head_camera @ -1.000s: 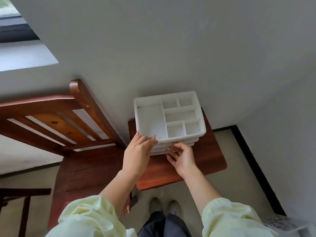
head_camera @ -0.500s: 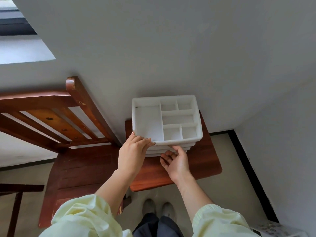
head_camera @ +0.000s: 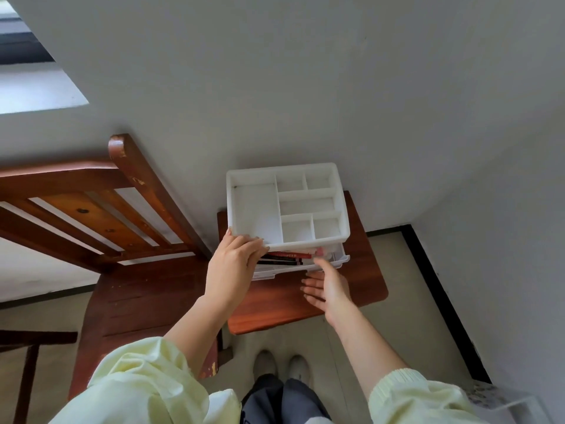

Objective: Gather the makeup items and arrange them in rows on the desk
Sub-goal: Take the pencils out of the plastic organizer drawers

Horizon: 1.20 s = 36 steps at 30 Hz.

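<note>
A white plastic organizer (head_camera: 253, 209) with empty divided compartments on top stands on the small wooden desk (head_camera: 363, 270) against the wall. Its clear upper drawer (head_camera: 336, 261) is pulled out toward me, and red and black makeup sticks (head_camera: 284, 257) lie inside it. My left hand (head_camera: 234, 264) grips the organizer's front left corner. My right hand (head_camera: 328, 287) hovers in front of the drawer with relaxed fingers, holding nothing; its thumb points up at the drawer's front edge.
A wooden chair (head_camera: 122, 301) stands left of the desk, its slatted back (head_camera: 91, 215) leaning toward the wall. The room's corner closes in on the right. A clear box (head_camera: 504, 399) sits at the lower right. My shoes (head_camera: 281, 365) are under the desk's front edge.
The upper drawer has slid out toward me, uncovering the makeup sticks. My right hand has let go of it and drawn back. My left hand stays on the organizer's corner.
</note>
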Motion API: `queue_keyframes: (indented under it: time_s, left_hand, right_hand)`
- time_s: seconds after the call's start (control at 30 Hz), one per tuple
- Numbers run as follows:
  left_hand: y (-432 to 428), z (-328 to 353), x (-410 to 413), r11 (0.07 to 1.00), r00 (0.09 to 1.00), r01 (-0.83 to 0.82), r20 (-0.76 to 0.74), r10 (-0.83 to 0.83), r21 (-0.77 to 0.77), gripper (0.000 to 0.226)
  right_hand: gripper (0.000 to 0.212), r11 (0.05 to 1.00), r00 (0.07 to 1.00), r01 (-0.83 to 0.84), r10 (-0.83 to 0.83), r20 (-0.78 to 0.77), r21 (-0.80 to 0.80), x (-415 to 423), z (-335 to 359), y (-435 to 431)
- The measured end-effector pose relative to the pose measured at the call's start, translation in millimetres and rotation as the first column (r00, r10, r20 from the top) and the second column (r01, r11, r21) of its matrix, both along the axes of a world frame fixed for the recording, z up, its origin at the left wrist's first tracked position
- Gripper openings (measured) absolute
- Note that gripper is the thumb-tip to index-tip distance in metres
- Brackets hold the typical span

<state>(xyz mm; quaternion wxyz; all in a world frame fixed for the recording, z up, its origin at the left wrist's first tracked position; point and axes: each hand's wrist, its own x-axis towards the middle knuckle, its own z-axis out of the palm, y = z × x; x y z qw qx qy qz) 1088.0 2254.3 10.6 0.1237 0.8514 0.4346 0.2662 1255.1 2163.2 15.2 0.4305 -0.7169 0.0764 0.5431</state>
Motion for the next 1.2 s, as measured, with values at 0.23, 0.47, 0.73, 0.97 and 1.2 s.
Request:
queue_keyframes:
  time_s: [0.23,0.47,0.73,0.97,1.2]
  left_hand:
    - [-43,-2,-10,0.973,0.956,0.219,-0.217,-0.199,0.072,0.031]
    - [-35,12,-2,0.96,0.803,0.077,-0.554,-0.22,-0.27,0.022]
    - [-42,19,-7,0.92,0.762,0.065,-0.576,-0.295,-0.386,0.023]
    - [-44,20,-6,0.895,0.83,0.09,-0.464,-0.311,-0.438,0.026]
    - [-41,24,6,0.909,0.926,0.051,-0.321,-0.198,-0.413,0.031]
  right_hand:
    - [0.03,0.989,0.946,-0.112,0.134,0.293,-0.092,24,18,3]
    - [0.016,0.971,0.958,-0.186,0.214,0.191,-0.152,21,24,-22]
    - [0.031,0.928,0.913,-0.316,0.354,0.204,-0.197,24,32,-47]
    - [0.043,0.804,0.696,-0.466,0.59,0.409,-0.368,39,38,-42]
    - [0.025,0.523,0.05,-0.726,0.689,0.723,-0.447,21,44,-19]
